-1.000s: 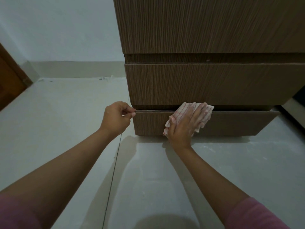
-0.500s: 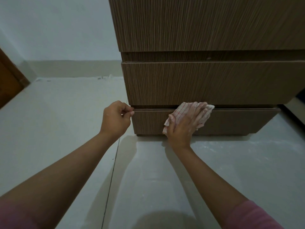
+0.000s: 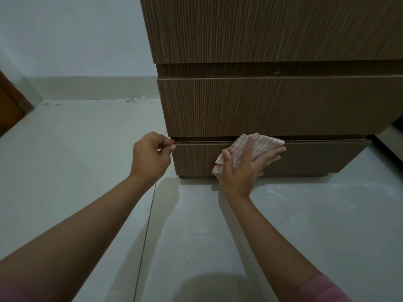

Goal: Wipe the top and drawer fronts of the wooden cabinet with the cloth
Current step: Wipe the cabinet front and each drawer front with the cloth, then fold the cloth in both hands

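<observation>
Soft striped cloth (image 3: 254, 149), judged light and limp and best bunched under a flat palm, is pressed on the bottom drawer (image 3: 305, 156) front by the right hand (image 3: 246, 168), fingers spread, while the drawer's top-left corner is pinched by the curled left hand (image 3: 150, 155).

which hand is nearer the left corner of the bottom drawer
Left. The left hand pinches the top left corner of the brown wood-grain bottom drawer. The right hand presses the red-striped white cloth against the drawer front, further right.
</observation>
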`<state>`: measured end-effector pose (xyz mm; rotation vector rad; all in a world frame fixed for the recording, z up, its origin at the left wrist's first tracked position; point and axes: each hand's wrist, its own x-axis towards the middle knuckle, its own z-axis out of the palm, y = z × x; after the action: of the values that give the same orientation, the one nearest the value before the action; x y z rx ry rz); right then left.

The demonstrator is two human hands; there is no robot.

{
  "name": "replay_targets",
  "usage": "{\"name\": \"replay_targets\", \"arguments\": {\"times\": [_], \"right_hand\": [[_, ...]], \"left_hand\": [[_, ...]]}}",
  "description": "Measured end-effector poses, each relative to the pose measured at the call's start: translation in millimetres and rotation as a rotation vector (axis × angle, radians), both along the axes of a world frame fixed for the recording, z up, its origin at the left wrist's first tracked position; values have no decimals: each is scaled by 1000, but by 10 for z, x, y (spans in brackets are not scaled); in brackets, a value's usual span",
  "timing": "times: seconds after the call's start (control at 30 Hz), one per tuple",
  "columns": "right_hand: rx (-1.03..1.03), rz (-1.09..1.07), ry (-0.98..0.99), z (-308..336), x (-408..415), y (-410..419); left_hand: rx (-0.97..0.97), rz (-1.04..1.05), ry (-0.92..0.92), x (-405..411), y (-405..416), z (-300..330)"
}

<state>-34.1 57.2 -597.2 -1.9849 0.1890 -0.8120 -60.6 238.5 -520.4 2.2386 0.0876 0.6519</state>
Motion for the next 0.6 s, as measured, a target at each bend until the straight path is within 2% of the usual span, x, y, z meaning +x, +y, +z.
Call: {"name": "replay_targets", "arguments": {"times": [0.33,0.5,0.6], "right_hand": [[75,107,-84,-27,-69,96],[77,280,-66,29,-245,171],[79,402,-66,89,-394,213]], "left_hand": [[24,-17,8,-129,-86,5],[64,-75,21,-314,-131,9],[3,-149,58,-423,-174,75]]}}
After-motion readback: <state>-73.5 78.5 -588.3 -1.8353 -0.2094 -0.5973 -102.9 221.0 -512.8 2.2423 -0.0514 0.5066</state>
